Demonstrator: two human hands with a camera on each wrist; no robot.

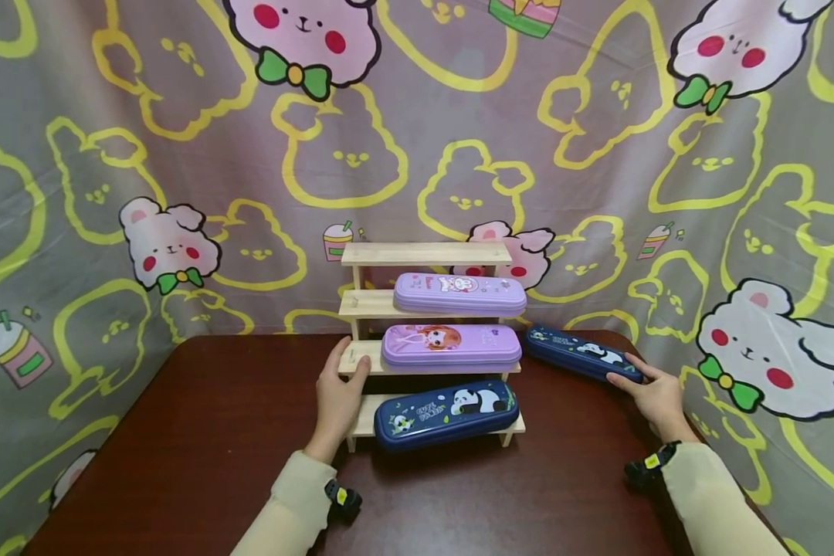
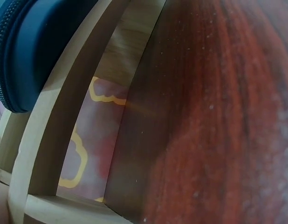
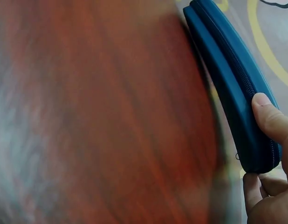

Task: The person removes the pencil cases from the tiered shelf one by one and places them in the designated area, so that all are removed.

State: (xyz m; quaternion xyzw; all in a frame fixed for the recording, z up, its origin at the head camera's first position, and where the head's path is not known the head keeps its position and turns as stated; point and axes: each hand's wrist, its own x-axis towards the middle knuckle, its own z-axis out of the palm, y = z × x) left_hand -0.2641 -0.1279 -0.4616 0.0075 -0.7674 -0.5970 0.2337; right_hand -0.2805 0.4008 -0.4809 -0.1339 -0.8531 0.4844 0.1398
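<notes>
Your right hand (image 1: 656,395) pinches the near end of the dark blue panda pencil case (image 1: 584,352) lying on the dark wooden table (image 1: 201,432), right of the tiered wooden rack (image 1: 361,305). Your left hand (image 1: 339,394) grips that rack's left edge, thumb curled on a step.
</notes>
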